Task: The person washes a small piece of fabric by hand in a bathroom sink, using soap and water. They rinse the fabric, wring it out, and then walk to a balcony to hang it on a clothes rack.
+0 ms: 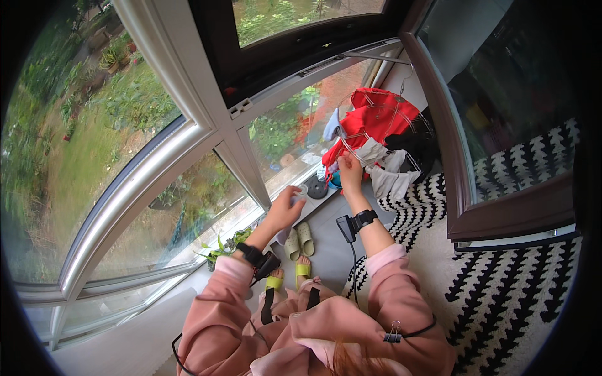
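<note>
A round clip drying hanger hangs from a hook by the window, tilted towards me. My right hand is at its near rim, with thumb and fingers pinched there. Red cloth hangs on the far side of it. White socks hang to the right of my right hand, black garments behind them, and a pale blue piece of cloth at the left. Lower and to the left, my left hand has its fingers curled near a small translucent item; whether it holds that is unclear.
An open brown-framed window sash juts in at the right. A black-and-white patterned rug lies beneath. Green clogs, a potted plant and a dark round weight plate stand along the glass wall. Cables run from both wrist straps.
</note>
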`<state>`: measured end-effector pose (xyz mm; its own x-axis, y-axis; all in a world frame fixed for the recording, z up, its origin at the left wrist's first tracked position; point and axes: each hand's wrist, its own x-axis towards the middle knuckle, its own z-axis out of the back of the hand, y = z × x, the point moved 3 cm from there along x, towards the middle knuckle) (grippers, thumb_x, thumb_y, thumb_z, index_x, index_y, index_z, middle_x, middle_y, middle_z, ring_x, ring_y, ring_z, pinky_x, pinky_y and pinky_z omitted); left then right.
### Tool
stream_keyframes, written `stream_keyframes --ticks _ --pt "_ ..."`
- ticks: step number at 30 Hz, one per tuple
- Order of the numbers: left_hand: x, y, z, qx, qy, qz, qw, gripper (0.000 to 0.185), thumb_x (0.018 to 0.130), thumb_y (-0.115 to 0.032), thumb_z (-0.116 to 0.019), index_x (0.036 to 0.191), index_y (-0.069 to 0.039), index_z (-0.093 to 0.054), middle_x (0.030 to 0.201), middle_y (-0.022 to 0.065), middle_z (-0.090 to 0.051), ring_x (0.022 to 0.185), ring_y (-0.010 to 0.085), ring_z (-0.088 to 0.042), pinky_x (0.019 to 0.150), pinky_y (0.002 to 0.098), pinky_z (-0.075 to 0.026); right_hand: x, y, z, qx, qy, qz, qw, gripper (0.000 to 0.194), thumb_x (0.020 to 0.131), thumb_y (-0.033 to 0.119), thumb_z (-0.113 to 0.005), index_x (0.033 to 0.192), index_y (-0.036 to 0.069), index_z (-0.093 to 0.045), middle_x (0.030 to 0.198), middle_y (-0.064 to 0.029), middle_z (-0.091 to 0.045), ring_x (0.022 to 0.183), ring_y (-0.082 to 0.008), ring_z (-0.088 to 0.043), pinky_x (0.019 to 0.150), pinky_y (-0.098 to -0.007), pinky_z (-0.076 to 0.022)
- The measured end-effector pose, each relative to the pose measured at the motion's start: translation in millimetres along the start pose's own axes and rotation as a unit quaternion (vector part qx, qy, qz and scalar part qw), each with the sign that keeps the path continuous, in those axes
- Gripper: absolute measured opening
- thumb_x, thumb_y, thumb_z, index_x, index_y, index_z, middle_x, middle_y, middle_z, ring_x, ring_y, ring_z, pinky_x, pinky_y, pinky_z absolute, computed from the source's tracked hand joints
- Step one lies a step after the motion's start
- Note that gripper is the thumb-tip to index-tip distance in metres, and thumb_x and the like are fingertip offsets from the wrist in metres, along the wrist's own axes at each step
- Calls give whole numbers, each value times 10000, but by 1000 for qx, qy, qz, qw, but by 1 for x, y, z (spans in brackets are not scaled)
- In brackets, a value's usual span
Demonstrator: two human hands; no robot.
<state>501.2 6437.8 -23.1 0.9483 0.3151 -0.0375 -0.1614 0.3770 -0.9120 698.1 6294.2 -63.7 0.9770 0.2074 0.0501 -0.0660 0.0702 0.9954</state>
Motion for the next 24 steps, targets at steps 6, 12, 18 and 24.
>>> stream_keyframes --ticks 6,12,18,24 --pt "81 4 -67 3 9 -71 997 505 828 -265 -604 1260 -48 -458 1089 187 -596 846 277 -626 747 360 -493 -6 6 7 261 92 -226 934 164 886 195 -612 999 76 -617 757 35 -554 636 -51 -491 558 -207 -410" --pt "92 3 -89 40 104 0 994 405 848 -185 -493 1231 -54 -509 866 123 -647 721 218 -634 597 328 -503 0 11 17 221 217 -269 912 186 895 166 -599 1042 59 -636 817 33 -584 647 -53 -483 585 -202 -410" --pt "89 -3 -66 -83 131 87 984 360 867 -135 -443 1202 -35 -526 778 52 -609 599 138 -574 481 297 -474 0 5 18 285 188 -256 904 171 886 218 -620 964 67 -601 795 15 -576 695 -80 -555 636 -227 -497" --pt "85 -5 -57 -124 125 120 977 301 868 -121 -441 1118 -38 -585 726 3 -560 600 92 -504 528 258 -427 2 -6 15 315 176 -271 892 164 864 239 -648 925 101 -585 756 27 -562 662 -73 -539 587 -222 -476"
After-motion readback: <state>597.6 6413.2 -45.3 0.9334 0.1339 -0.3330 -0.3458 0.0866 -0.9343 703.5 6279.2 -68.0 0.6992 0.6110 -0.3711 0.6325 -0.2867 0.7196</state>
